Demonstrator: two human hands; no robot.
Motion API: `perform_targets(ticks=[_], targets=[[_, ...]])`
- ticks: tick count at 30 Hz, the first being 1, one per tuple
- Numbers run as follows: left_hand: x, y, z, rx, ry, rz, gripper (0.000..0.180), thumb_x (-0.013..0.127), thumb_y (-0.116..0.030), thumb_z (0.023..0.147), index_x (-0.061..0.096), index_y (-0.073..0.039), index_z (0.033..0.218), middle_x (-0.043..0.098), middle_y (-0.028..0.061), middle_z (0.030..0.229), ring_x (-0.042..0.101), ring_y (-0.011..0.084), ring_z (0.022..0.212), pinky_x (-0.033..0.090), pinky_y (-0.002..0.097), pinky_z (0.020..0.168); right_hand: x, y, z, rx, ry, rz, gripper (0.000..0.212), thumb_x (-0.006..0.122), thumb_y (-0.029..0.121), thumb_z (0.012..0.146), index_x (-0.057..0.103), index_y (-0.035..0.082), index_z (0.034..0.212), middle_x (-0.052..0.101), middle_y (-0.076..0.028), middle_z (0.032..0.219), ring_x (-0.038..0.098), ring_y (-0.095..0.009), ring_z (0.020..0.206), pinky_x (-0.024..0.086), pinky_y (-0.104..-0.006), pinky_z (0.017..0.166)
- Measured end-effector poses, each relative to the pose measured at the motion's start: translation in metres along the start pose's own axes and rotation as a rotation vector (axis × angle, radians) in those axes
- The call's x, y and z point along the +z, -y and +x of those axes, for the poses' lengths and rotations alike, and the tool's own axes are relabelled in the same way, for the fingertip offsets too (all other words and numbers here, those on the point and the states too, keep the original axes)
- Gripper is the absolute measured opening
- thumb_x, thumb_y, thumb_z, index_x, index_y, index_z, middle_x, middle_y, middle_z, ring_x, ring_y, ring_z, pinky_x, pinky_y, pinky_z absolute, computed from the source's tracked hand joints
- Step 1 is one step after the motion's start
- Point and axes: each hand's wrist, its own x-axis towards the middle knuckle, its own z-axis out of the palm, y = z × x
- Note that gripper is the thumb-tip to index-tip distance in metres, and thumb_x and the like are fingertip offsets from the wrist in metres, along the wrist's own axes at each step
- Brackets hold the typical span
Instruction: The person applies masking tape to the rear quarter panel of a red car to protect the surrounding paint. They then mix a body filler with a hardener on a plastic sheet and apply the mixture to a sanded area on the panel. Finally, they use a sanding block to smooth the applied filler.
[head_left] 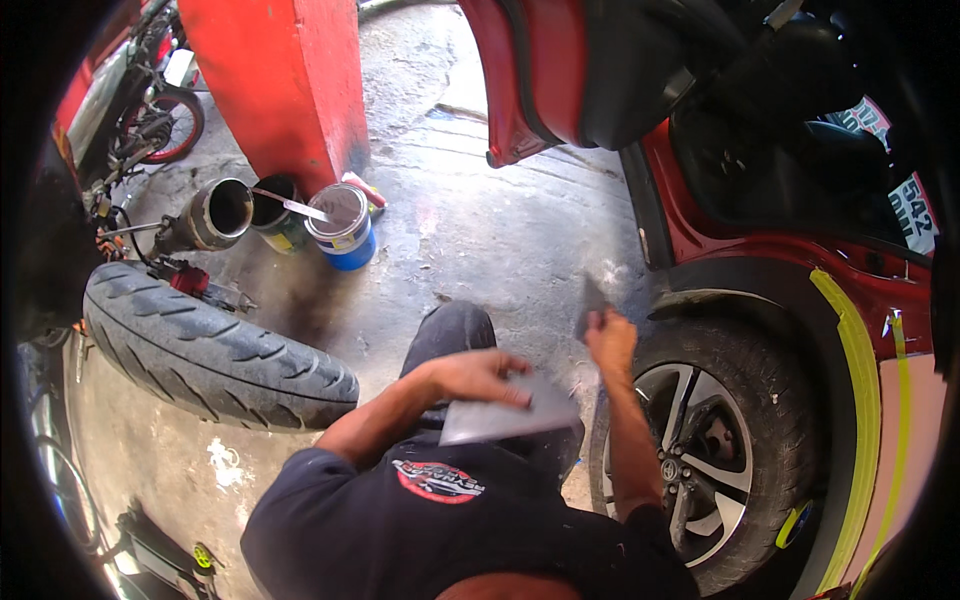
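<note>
Here, I see the left hand (476, 378), half curled, over a pale plate (545, 404); its grip I cannot tell. I would hold the plate level. The right hand (612, 345) is closed around a blurred flat tool (592, 307). Below the left hand, a shirt badge (437, 481) has lettering; beyond the right, window papers (913, 213) bear printing.

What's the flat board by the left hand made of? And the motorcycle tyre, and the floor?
Flat board: maybe metal or plastic; smooth, faintly shiny, but blurred.
Motorcycle tyre: likely rubber; dull dark grey with moulded grooves.
Floor: probably concrete; rough, grey and stained.
</note>
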Motion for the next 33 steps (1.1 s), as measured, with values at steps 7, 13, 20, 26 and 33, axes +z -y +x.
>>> perform_targets(ticks=[7,13,20,26,33], targets=[[-0.04,0.046,-0.048,0.205,-0.702,-0.929,0.031,0.064,-0.011,0.094,0.06,-0.003,0.124,0.07,0.0096,0.105,0.071,0.0222,0.091,0.06,0.0398,0.081,0.012,0.001,0.013,0.259,0.065,1.24,0.019,0.07,0.007,0.093,0.067,0.002,0.11,0.072,-0.005,0.099,0.067,-0.014,0.088,0.052,-0.0292,0.078],[-0.018,0.046,-0.027,0.385,-0.776,-0.761,0.035,0.063,-0.023,0.1,0.06,-0.004,0.129,0.068,0.0025,0.113,0.064,0.0118,0.1,0.052,0.0307,0.087,0.006,0.072,0.052,0.329,0.344,1.464,0.028,0.065,0.013,0.096,0.061,0.003,0.122,0.068,-0.007,0.112,0.065,-0.016,0.103,0.053,-0.0307,0.087],[-0.018,0.031,-0.024,0.247,-0.492,-0.806,0.046,0.062,-0.023,0.1,0.051,-0.006,0.141,0.063,0.0037,0.128,0.058,0.0156,0.117,0.045,0.0355,0.103,-0.008,0.12,0.119,0.037,-0.001,1.014,0.022,0.057,0.014,0.095,0.067,0.0,0.11,0.068,-0.005,0.102,0.06,-0.014,0.089,0.046,-0.0267,0.081],[-0.042,0.033,0.018,0.441,-0.593,-0.582,0.075,0.06,-0.022,0.101,0.014,-0.008,0.159,0.053,0.0047,0.141,0.045,0.0128,0.13,0.031,0.0327,0.113,0.024,0.076,0.171,0.043,0.72,1.073,0.019,0.063,0.005,0.09,0.067,-0.001,0.107,0.071,-0.004,0.09,0.062,-0.012,0.074,0.048,-0.0268,0.069],[-0.108,0.012,0.053,0.292,-1.108,-0.081,0.034,0.061,-0.026,0.101,0.06,-0.002,0.125,0.068,0.01,0.108,0.061,0.0143,0.096,0.051,0.0332,0.083,0.113,0.101,0.198,-0.016,1.187,1.469,0.022,0.059,0.001,0.089,0.064,-0.003,0.11,0.071,-0.007,0.095,0.066,-0.015,0.079,0.052,-0.0295,0.072]])
